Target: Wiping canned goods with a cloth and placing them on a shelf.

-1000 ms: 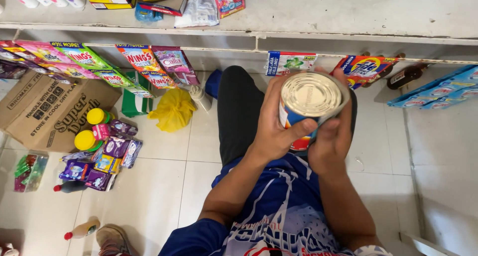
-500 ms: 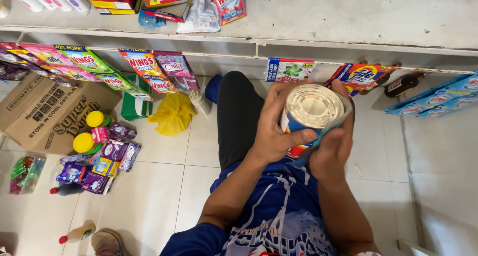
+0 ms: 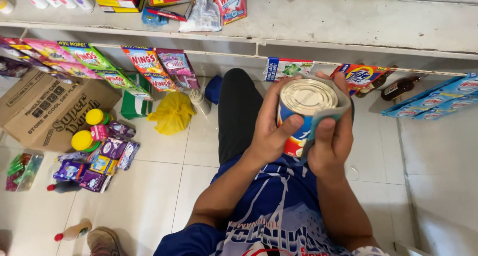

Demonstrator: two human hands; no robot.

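I hold a round tin can [image 3: 304, 102] with a silver lid and a blue, white and red label in front of my chest. My left hand [image 3: 271, 131] grips its left side, thumb lying across the label. My right hand [image 3: 332, 131] presses a grey-blue cloth [image 3: 328, 114] against the can's right side and rim. My blue printed shirt and a dark trouser leg show below the can.
A pale shelf [image 3: 348, 22] runs across the top with boxes and sachets. Strips of coloured sachets [image 3: 149, 67] hang under it. A cardboard box [image 3: 45, 109], yellow-capped bottles [image 3: 84, 136], purple packets, a yellow bag [image 3: 173, 112] and a small bottle [image 3: 74, 230] lie on the white tiled floor.
The can and both hands have shifted slightly lower and to the left in view. The cloth now wraps further over the can's right rim.
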